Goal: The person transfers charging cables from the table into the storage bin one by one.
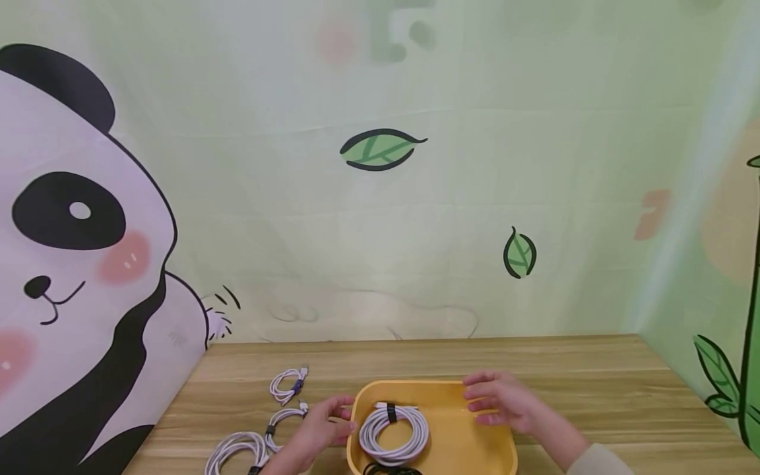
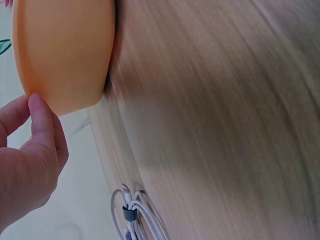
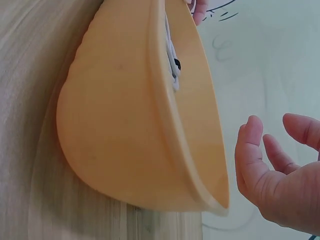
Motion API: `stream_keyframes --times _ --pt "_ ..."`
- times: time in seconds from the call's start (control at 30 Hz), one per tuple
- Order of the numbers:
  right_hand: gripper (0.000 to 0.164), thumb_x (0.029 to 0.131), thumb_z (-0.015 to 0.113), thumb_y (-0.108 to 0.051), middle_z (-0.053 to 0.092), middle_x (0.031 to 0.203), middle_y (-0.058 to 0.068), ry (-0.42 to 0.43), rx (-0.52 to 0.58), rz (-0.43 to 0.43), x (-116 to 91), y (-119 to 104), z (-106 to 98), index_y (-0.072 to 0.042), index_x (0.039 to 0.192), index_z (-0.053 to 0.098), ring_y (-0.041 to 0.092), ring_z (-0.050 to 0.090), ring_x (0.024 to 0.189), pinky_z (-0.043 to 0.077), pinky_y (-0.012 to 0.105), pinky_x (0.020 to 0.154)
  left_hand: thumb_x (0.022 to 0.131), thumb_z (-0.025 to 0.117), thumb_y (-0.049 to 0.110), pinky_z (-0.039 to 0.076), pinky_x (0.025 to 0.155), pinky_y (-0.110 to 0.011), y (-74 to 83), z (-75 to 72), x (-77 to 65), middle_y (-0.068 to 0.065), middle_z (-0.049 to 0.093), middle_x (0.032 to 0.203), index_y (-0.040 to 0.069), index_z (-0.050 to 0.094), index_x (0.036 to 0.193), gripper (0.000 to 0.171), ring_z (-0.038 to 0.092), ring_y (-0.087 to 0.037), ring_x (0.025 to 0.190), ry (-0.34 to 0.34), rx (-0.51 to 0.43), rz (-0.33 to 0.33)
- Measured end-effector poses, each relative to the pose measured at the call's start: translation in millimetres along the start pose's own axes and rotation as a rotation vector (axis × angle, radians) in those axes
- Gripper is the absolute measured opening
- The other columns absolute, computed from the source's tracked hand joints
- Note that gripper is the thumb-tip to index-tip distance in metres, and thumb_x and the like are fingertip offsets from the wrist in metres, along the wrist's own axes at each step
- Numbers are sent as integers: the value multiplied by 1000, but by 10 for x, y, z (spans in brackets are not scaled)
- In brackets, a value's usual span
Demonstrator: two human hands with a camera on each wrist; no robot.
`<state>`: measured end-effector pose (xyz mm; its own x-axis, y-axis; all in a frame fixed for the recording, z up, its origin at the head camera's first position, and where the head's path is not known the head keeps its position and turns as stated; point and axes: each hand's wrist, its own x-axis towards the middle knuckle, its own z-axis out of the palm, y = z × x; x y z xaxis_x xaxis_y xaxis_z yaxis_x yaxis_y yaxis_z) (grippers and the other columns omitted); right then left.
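Note:
A yellow-orange plastic bin stands on the table at the bottom centre of the head view. Inside it, at the left, lies a coiled thick white cable bound with a black strap. A black cable is partly visible below that, cut by the frame edge. My left hand pinches the bin's left rim between thumb and fingers, as the left wrist view also shows. Over the bin's right far corner hovers my right hand, fingers loosely bent and holding nothing; the right wrist view shows it apart from the rim.
Left of the bin lie several white coiled cables: a small one at the back, another beside my left hand, and a larger coil in front. A printed cloth backdrop rises behind the wooden table.

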<state>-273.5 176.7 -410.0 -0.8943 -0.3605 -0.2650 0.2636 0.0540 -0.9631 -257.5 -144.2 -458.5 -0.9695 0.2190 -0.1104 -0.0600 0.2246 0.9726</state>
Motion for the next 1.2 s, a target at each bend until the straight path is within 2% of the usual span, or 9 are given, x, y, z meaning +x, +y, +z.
stream_keyframes --times 0.27,0.67,0.9,1.2 --pt "44 79 59 -14 53 85 0 21 -20 -15 -46 -4 -97 4 115 42 14 55 77 51 28 69 77 58 -6 54 66 -31 2 0 -2 -10 50 91 -12 42 120 47 53 -11 73 -4 -4 2" --pt "40 78 60 -15 54 82 0 51 -29 -16 -98 23 -227 2 112 47 11 55 72 49 21 61 77 58 -5 54 66 -31 -21 0 0 -13 51 92 -12 41 121 47 53 -11 74 -2 -9 23" --pt "44 80 60 -13 55 79 2 107 -41 5 -106 68 -295 6 116 42 11 55 68 50 21 59 78 57 -4 54 65 -31 -13 -2 -8 -14 51 93 -12 42 120 46 54 -11 73 -10 -18 20" --pt "46 80 58 -11 58 77 2 108 -62 -1 -134 121 -350 9 117 39 11 55 66 50 20 57 78 59 -1 54 65 -32 -33 -13 3 -15 51 94 -11 42 120 47 54 -12 74 -15 0 15"
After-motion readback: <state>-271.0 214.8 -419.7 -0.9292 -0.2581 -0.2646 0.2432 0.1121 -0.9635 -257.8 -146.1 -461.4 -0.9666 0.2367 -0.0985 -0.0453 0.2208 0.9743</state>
